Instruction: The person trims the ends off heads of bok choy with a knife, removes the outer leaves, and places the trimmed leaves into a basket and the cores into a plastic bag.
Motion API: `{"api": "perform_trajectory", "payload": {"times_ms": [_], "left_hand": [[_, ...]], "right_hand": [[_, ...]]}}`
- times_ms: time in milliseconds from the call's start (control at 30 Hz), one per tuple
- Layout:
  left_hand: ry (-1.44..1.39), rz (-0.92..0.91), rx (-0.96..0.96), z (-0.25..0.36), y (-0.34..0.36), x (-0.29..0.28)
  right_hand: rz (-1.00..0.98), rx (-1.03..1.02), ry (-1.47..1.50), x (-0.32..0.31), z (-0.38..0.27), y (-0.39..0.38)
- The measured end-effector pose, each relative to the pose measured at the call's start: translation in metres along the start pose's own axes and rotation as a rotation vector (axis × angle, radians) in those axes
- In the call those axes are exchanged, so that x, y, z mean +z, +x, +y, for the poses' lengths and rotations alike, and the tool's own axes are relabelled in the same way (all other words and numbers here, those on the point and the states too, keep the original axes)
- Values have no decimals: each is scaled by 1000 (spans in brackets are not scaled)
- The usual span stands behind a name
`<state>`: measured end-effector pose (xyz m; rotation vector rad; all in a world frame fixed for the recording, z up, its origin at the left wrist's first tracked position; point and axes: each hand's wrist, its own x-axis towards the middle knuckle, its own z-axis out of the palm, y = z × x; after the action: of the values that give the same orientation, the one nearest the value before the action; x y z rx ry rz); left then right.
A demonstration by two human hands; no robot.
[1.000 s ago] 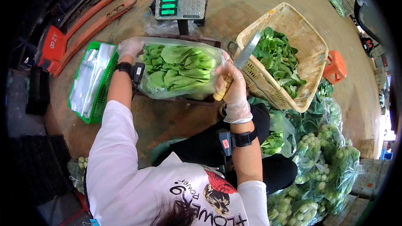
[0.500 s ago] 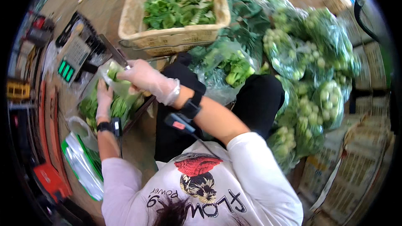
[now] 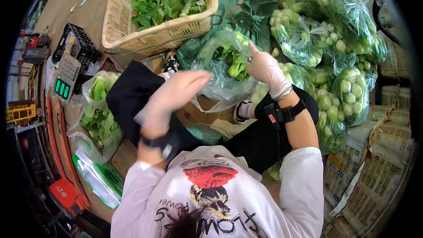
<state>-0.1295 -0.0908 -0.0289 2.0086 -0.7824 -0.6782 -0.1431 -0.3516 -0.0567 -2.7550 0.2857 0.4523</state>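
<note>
A clear plastic bag (image 3: 219,92) with leafy greens (image 3: 238,64) in it lies between my knees, its mouth raised. My right hand (image 3: 266,68), in a thin clear glove, is at the bag's right edge and appears to grip the plastic; one finger points up and the others curl. My left hand (image 3: 176,92), gloved and blurred, hovers over my left thigh with fingers stretched toward the bag, holding nothing that shows. Another clear bag full of long-leaved greens (image 3: 99,105) stands left of my left knee.
A cream plastic crate (image 3: 163,37) with loose leaves stands ahead. Several bagged pale-stemmed greens (image 3: 348,97) pile up at right, beside wrapped crates (image 3: 379,167). At left are a scale (image 3: 66,77), a black crate (image 3: 81,44) and a pack of plastic bags (image 3: 94,176).
Both hands have left the greens at left and moved right, toward the bag between my knees. A dark blade beside my right hand no longer shows. My knees are farther apart.
</note>
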Motion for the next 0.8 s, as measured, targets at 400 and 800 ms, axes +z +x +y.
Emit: {"api": "perform_trajectory", "payload": {"times_ms": [400,800], "left_hand": [[251,137,-494,-297,219,287],[229,341,-392,-76,126,83]], "right_hand": [[196,136,572,-62,41,0],[332,-144,680,-56,21,16]]}}
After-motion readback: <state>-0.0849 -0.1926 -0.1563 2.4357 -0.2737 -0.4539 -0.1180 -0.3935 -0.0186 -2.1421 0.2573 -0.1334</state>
